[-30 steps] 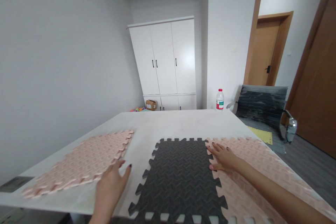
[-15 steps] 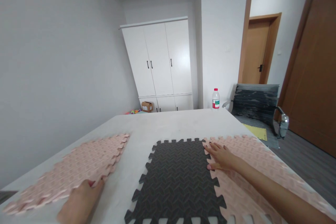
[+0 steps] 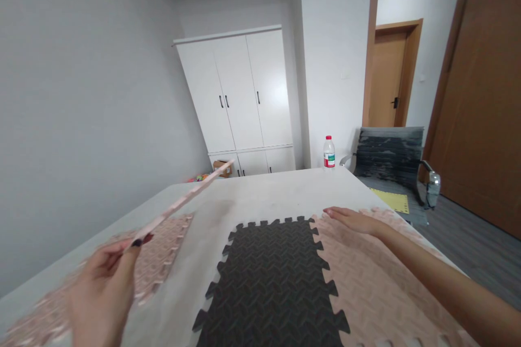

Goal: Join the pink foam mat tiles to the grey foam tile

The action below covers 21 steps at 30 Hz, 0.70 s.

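Note:
A black foam puzzle mat (image 3: 272,276) lies on the white table (image 3: 280,190), locked along its right edge to a pink foam mat (image 3: 378,287). My right hand (image 3: 354,220) rests flat, fingers spread, on the far corner of that pink mat. My left hand (image 3: 103,287) pinches the near edge of another pink mat tile (image 3: 183,203) and holds it lifted, tilted up and seen edge-on. Beneath it a further pink mat (image 3: 158,260) lies flat at the table's left side.
A water bottle with a red cap (image 3: 329,152) stands at the table's far edge. A grey office chair (image 3: 391,160) with a yellow sheet (image 3: 391,200) on its seat is at the right. A white cupboard (image 3: 240,97) and a wooden door (image 3: 393,84) stand beyond.
My left hand has taken hold of a pink tile at the left and lifted it off the stack. My right hand slid farther along the joined pink mat.

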Available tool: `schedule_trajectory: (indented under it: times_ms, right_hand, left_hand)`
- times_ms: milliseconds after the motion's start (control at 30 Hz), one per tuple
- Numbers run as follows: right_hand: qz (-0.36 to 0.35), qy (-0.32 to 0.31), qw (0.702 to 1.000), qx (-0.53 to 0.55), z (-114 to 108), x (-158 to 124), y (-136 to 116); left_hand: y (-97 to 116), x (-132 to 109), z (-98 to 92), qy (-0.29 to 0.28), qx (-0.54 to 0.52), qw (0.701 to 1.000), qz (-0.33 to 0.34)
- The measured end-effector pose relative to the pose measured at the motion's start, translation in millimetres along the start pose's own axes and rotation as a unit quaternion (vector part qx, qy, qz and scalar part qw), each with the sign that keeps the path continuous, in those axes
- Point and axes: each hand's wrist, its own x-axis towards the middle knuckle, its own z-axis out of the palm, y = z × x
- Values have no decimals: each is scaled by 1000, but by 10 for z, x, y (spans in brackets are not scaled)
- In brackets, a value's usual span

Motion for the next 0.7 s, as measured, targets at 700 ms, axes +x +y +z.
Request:
schedule_trajectory:
  times_ms: [700]
  right_hand:
    - [91,415,899,110,-1354,283,1584]
  left_hand:
    - [848,-984,3397,-483,9,825,293]
